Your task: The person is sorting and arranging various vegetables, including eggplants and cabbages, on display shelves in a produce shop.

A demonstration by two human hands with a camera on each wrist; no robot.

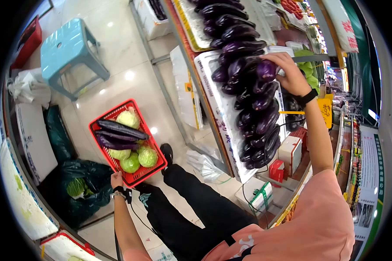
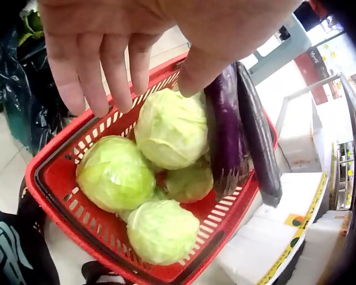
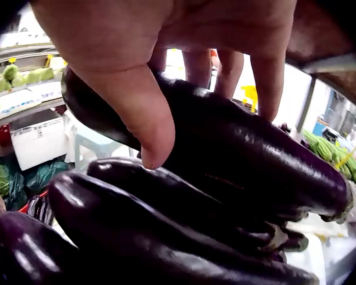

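My right hand grips a dark purple eggplant on top of the eggplant pile, its thumb on one side and its fingers on the other. Beneath it lie several glossy eggplants packed close together. My left hand is at the near corner of a red basket. In the left wrist view its fingers extend loosely downward, with nothing between them and the thumb. The basket contains several pale green cabbages and two long dark eggplants lying side by side.
A white foam tray carries the eggplants on a raised stand. On the tiled floor are a blue stool and a dark plastic bag with greens. White boxes stand under the stand. A yellow tag hangs near my right forearm.
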